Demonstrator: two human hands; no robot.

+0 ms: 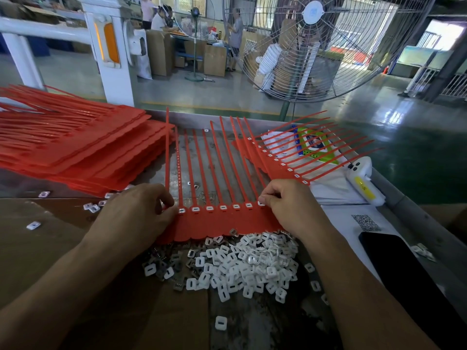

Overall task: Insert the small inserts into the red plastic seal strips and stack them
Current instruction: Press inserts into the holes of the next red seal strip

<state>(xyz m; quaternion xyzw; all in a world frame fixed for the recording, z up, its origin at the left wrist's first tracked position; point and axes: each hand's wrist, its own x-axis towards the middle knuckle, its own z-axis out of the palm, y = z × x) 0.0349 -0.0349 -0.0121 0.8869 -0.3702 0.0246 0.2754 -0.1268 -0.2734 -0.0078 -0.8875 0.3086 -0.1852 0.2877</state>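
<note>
- Two hands work a red seal strip sheet [227, 221] lying flat on the workbench [50, 248].
- Heap of white inserts [242, 266] sits just beside its near edge.
- Left hand [136, 215] pinches the sheet's left end.
- Right hand [290, 205], fingers curled, pinches an insert into the rightmost slot.

Glossy green floor [417, 137], big standing fan [313, 44], white post [111, 46], daylight.

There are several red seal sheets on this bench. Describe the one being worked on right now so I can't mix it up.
Start at the heap of white inserts on the near bench. The red sheet lies flat just beyond it, its tails pointing away, with the left hand and right hand pinching its two ends. Unlike the left stack and the angled sheet at right, it is held.
</note>
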